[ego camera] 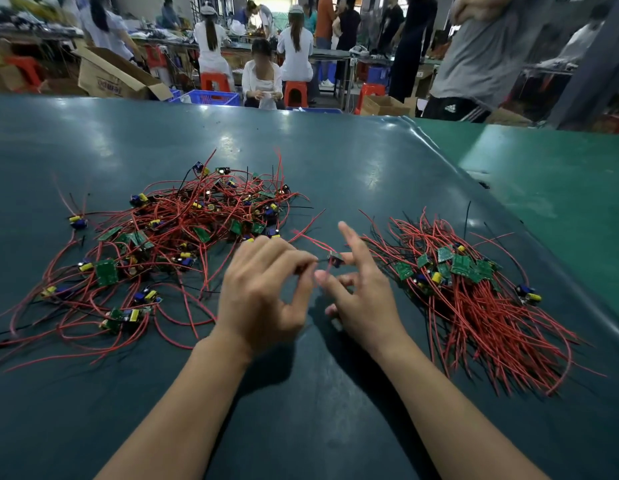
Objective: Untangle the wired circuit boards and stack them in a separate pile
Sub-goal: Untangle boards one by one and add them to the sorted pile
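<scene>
red, thin insulated wires trail from one small green circuit board [335, 259] held above the dark green rubber-topped surface [335, 161], between the tangled heap of wired boards [183, 237] on the left and the tidier sorted pile of boards with combed red leads [474, 292] on the right. left hand [263, 292] pinches a lead between thumb and forefinger; right hand [360, 292] holds the board with thumb and middle finger, forefinger straight. the piece looks feather-light, its wires limp and springy and likely to snag; better to grip the stiff board edges than tug the solder joints.
</scene>
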Demonstrator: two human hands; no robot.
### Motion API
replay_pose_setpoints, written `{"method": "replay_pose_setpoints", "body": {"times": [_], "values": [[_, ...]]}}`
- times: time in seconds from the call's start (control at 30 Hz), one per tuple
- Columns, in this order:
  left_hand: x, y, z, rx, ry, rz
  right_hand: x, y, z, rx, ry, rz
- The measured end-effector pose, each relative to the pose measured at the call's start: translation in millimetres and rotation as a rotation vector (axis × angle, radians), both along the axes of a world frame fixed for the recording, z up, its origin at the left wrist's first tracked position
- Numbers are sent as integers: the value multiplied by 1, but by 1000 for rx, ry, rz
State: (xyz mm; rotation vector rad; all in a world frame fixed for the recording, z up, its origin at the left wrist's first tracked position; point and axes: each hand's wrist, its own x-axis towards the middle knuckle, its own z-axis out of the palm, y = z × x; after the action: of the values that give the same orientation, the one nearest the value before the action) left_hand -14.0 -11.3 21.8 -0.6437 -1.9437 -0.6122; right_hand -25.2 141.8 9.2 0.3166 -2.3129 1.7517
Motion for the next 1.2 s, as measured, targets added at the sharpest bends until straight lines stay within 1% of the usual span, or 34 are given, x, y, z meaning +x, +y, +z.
{"method": "replay_pose_setpoints", "body": {"times": [0.07,0.1,0.13,0.17,0.23,0.27,0.3,0.4,0.47,0.5,0.6,0.7,0.8,0.83,0.93,1.03,1.13,1.2], "values": [[2,7,-2,36,-82,-137,-1,3,1,72,72,-44],[4,9,-3,84,-124,-183,-2,3,2,68,73,-61],[5,11,-3,176,-174,-215,-3,2,2,6,45,-71],[5,12,-2,322,-231,-234,-4,2,4,-123,1,-71],[5,10,1,684,-350,-266,-5,3,12,-465,-112,-48],[3,8,1,800,-395,-284,-7,5,15,-593,-161,-16],[3,7,-1,837,-437,-296,-8,8,18,-654,-199,20],[4,15,-8,727,-632,-326,-6,11,19,-683,-280,145],[6,24,-9,699,-795,-431,-3,7,19,-654,-327,217],[5,26,-8,710,-843,-478,-1,5,18,-629,-341,250],[2,22,-4,799,-876,-509,2,0,15,-582,-352,319],[1,19,-3,831,-884,-438,2,-3,14,-436,-298,266],[1,17,-3,944,-1000,-457,4,-6,13,-409,-314,268],[1,16,-2,952,-1026,-483,4,-7,13,-402,-310,279],[-1,17,-1,901,-1024,-508,4,-9,12,-361,-289,270],[-2,16,0,917,-1028,-499,4,-7,13,-421,-279,205],[-1,15,-1,915,-1029,-476,1,-3,11,-387,-188,107],[-1,15,0,948,-1026,-475,-1,-3,10,-379,-160,67]]}}
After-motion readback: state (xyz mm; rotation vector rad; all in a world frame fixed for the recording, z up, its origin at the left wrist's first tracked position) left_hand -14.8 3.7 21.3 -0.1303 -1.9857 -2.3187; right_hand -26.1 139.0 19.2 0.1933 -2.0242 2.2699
